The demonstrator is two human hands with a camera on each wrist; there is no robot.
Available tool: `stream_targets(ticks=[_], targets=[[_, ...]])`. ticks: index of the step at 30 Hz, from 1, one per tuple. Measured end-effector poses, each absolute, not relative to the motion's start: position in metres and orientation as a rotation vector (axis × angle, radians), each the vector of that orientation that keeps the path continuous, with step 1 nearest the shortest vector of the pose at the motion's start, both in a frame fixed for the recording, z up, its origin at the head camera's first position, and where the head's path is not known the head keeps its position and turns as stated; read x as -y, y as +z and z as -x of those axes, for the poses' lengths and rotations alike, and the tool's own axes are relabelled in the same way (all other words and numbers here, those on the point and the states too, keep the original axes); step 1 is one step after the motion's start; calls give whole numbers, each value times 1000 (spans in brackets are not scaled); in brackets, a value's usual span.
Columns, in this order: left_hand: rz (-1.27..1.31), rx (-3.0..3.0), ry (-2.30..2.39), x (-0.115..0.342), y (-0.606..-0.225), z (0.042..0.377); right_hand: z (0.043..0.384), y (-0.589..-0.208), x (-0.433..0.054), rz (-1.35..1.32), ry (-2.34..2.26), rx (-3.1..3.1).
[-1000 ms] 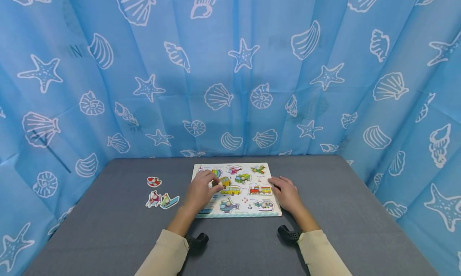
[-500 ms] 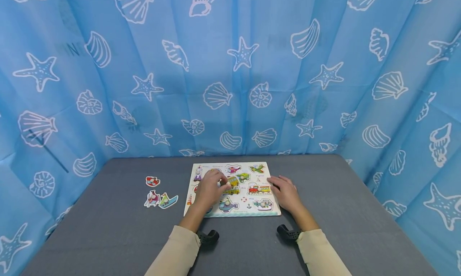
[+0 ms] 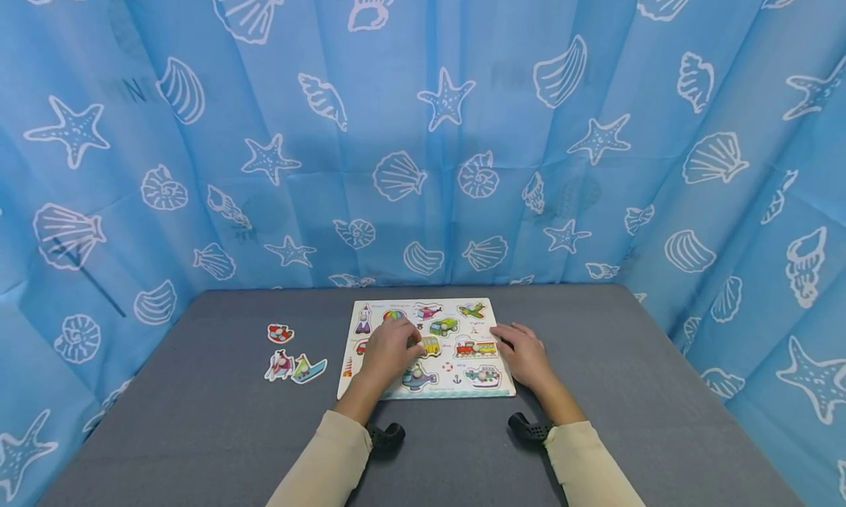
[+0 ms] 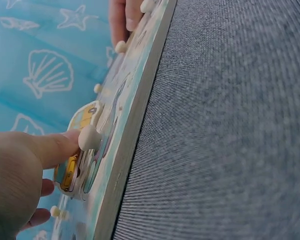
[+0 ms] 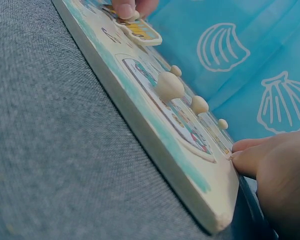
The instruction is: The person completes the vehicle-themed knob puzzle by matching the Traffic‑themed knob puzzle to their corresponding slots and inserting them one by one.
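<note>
Small printed words dot the puzzle board [image 3: 482,393]: I can make out "Bus" near its middle, "ship" lower down toward its right and what looks like "Fighter" toward its upper right, while the other captions are too small to read. On its left part, the left hand [image 3: 393,345] pinches the knob of the yellow bus piece [image 4: 71,170] between thumb and finger; that piece sits tilted over the board's middle. The right hand [image 3: 525,354] rests its fingers, close together, against the board's right edge; whether they grip it I can't tell. Left of the board lie three loose pieces: a red one [image 3: 280,333], a pink aircraft [image 3: 280,364] and a sailboat [image 3: 308,369], the last two side by side. Under the board stretches a grey, woven-looking tabletop [image 3: 198,419]. Behind it hangs a blue curtain [image 3: 410,103] with white shells and starfish, and a faint letter "N" shows left of the board, high up.
</note>
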State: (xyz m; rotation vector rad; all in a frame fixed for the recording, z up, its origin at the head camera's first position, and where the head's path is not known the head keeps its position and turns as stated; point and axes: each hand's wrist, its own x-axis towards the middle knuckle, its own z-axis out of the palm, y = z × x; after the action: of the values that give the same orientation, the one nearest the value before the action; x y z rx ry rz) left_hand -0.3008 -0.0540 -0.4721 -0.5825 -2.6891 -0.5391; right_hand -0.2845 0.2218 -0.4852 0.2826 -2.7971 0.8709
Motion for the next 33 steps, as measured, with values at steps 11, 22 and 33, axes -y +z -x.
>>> stream_targets(ticks=[11,22,33], targets=[[582,2692,-609,52,-477,302,286,-488,-223,-294,866,2778],[584,2742,-587,55,-478,302,287,-489,-222,-298,864,2782],[630,2716,-523,56,-479,298,286,-489,-222,-292,853,2789]])
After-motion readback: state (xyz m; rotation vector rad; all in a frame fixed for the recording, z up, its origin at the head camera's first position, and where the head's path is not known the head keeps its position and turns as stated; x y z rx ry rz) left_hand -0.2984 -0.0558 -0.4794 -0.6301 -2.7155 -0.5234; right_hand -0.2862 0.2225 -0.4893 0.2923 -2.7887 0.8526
